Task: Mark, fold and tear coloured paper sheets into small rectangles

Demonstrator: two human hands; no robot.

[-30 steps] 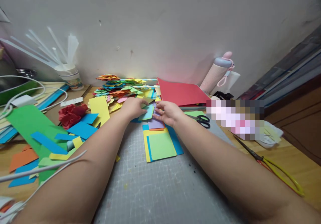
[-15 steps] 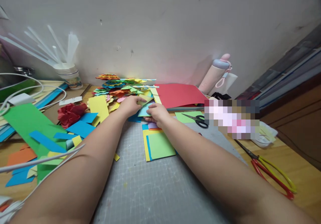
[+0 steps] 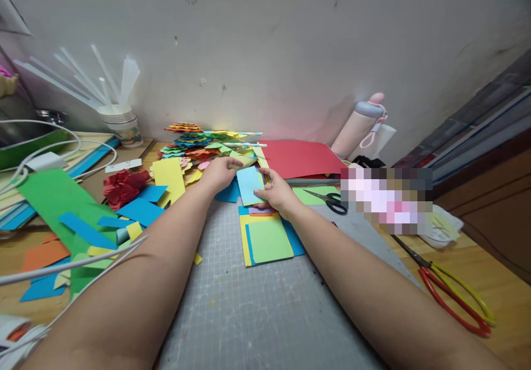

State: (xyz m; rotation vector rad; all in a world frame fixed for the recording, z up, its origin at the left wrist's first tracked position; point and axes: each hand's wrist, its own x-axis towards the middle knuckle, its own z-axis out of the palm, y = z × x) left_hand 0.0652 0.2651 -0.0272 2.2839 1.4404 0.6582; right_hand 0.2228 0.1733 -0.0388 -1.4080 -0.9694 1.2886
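Observation:
A light blue square of paper is pinched in my right hand, thumb on its face, with green and purple sheets showing behind it. To its left my left hand has its fingers closed on the edge of a piece of yellow paper. Below my hands, a stack of coloured paper squares lies on the grey cutting mat, a light green square on top. A blue sheet lies partly under my left hand.
Paper flowers lie along the wall beside a red sheet. Black scissors and red-and-yellow-handled scissors lie to the right. Paper scraps, a white cable and a cup of clear sticks are on the left.
My right hand has moved in to the papers by my left hand, taken the light blue square and drawn it slightly right. The view has shifted a little.

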